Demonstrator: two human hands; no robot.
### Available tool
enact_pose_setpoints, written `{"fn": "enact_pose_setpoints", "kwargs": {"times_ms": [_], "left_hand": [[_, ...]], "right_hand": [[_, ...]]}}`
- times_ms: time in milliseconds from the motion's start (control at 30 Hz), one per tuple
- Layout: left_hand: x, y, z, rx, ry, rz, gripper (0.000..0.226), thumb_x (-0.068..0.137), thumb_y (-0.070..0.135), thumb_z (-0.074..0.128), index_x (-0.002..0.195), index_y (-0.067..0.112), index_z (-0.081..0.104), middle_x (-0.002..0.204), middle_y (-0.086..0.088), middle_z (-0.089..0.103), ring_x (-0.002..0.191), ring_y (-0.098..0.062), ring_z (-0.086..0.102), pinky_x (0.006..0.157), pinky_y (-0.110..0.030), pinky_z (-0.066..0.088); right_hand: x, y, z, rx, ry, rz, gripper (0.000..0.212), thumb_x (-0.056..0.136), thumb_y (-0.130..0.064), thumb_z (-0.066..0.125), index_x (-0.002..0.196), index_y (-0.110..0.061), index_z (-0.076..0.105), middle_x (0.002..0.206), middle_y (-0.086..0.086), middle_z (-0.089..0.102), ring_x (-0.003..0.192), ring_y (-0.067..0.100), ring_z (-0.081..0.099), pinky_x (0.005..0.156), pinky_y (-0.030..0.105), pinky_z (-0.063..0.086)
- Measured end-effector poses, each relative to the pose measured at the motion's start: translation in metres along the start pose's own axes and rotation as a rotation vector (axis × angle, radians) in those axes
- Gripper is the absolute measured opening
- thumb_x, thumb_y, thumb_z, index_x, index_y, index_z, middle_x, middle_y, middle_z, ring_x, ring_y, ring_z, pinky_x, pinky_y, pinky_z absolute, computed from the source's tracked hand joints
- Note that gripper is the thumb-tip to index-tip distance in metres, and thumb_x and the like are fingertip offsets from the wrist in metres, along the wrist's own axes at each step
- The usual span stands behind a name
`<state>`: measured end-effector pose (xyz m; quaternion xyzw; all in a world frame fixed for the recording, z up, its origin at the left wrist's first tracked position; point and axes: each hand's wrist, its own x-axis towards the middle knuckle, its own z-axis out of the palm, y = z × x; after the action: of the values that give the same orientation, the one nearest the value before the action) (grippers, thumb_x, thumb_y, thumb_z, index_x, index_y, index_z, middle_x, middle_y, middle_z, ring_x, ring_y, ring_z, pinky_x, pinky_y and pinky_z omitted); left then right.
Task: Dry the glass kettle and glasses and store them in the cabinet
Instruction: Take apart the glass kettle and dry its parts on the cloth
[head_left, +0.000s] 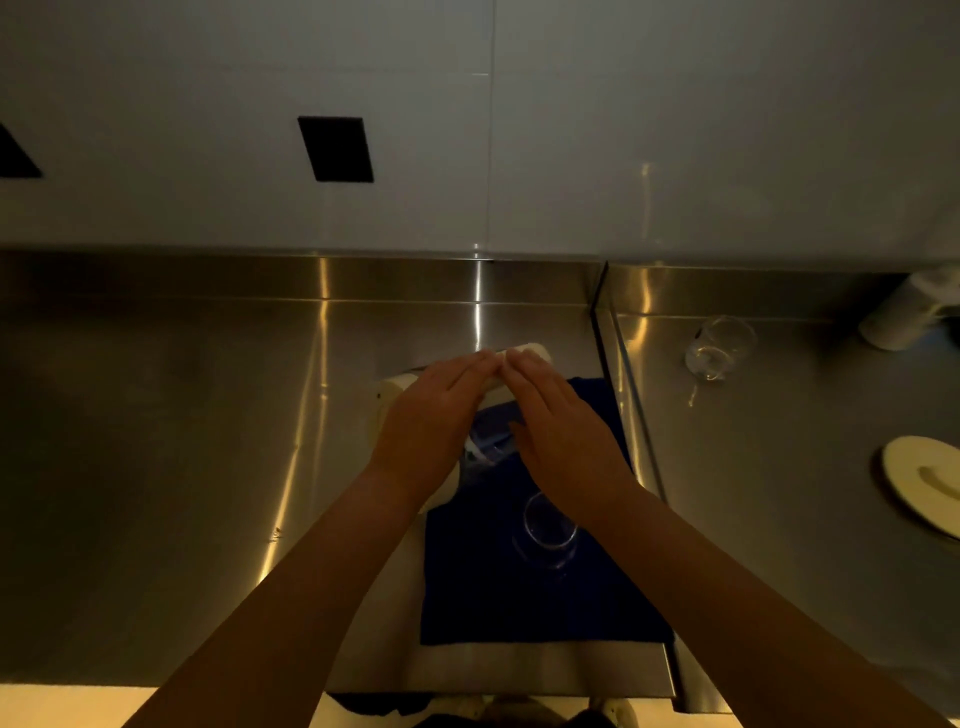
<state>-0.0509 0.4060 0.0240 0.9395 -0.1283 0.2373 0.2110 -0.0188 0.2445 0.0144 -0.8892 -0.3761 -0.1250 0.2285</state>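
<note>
On the steel tabletop (208, 467), seen from the head camera, a dark blue towel (519, 608) is lying spread out with a glass (550, 530) standing on it, near the front. Both hands are reaching over the towel's far end: the left hand (431, 421) and right hand (561, 431) are lying flat with straight fingers (467, 369), their tips meeting on a pale cloth (524, 353) that is covering something rounded. Between the wrists a bit of clear glass, apparently the kettle (485, 447), is showing, lying on the towel; how much of it the cloth is wrapping cannot be told. Neither hand is curling round anything. Well to the right, past a seam in the tabletop, a second glass (719, 348) is standing alone, with a white roll (904, 317) behind it and a pale lid (924, 483) lying nearer the right edge.
</note>
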Motion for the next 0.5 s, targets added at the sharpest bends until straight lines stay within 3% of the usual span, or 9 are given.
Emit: {"fn": "enact_pose_setpoints", "kwargs": {"times_ms": [100, 167, 300, 500], "left_hand": [[0.009, 0.012, 0.011, -0.148, 0.026, -0.049, 0.042, 0.087, 0.004, 0.064, 0.128, 0.005, 0.054, 0.115, -0.017, 0.065, 0.101, -0.026, 0.065, 0.087, -0.030, 0.049], [0.016, 0.020, 0.016, -0.178, 0.016, -0.097, 0.050, 0.087, 0.006, 0.065, 0.134, 0.016, 0.048, 0.116, -0.013, 0.064, 0.099, -0.020, 0.064, 0.082, -0.022, 0.047], [0.034, 0.029, 0.026, -0.114, -0.055, -0.185, 0.054, 0.091, 0.016, 0.060, 0.142, 0.019, 0.041, 0.136, -0.006, 0.052, 0.119, -0.018, 0.052, 0.094, -0.018, 0.031], [0.038, 0.039, 0.029, -0.016, -0.031, -0.101, 0.047, 0.084, 0.017, 0.070, 0.127, 0.011, 0.055, 0.122, -0.008, 0.061, 0.116, -0.023, 0.053, 0.102, -0.035, 0.037]], "right_hand": [[-0.001, 0.009, -0.005, 0.027, 0.004, 0.021, 0.064, 0.081, 0.005, 0.065, 0.139, 0.002, 0.038, 0.146, 0.018, 0.037, 0.136, 0.030, 0.034, 0.107, 0.038, 0.032], [-0.002, 0.017, -0.010, 0.023, -0.001, 0.016, 0.063, 0.082, 0.008, 0.063, 0.139, 0.002, 0.038, 0.146, 0.019, 0.036, 0.136, 0.031, 0.034, 0.108, 0.040, 0.034], [-0.003, 0.029, -0.018, 0.050, 0.007, 0.051, 0.060, 0.083, 0.008, 0.061, 0.139, 0.001, 0.039, 0.145, 0.018, 0.039, 0.132, 0.031, 0.040, 0.103, 0.042, 0.041], [-0.003, 0.037, -0.023, 0.106, -0.016, 0.085, 0.054, 0.088, 0.000, 0.060, 0.138, -0.002, 0.042, 0.142, 0.017, 0.043, 0.126, 0.029, 0.048, 0.100, 0.039, 0.045]]}}
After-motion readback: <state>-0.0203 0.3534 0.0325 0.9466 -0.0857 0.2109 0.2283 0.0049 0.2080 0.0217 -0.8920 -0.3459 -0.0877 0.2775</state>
